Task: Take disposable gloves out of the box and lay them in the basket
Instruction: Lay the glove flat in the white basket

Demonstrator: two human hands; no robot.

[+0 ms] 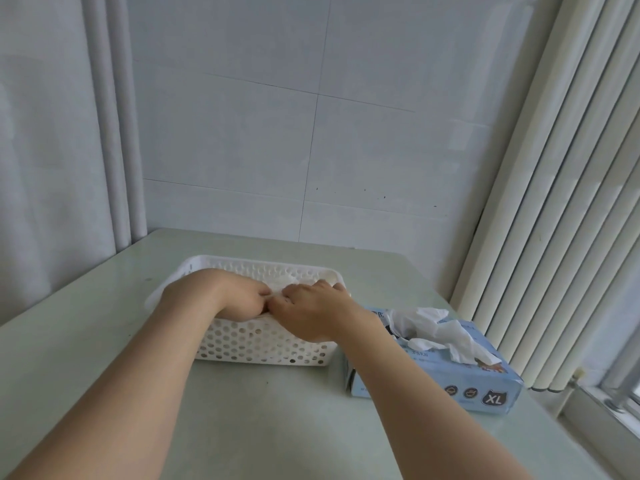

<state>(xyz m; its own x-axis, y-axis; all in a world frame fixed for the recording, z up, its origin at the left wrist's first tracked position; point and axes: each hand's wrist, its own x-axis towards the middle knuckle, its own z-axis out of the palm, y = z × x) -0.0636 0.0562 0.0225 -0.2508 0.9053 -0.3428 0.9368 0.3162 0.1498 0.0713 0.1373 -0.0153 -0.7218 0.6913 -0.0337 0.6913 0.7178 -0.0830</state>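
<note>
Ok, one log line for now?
step: laying gloves in basket | left hand, right hand: both on them, grip hidden | box: glove sticking out

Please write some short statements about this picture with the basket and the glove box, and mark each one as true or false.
1. The left hand and the right hand both reach into the basket. True.
2. The box lies to the left of the basket. False: it lies to the right of it, on the table.
3. White gloves stick out of the top of the box. True.
4. The basket is blue with solid walls. False: it is white and its walls are full of holes.
5. The box bears the mark XL. True.
</note>
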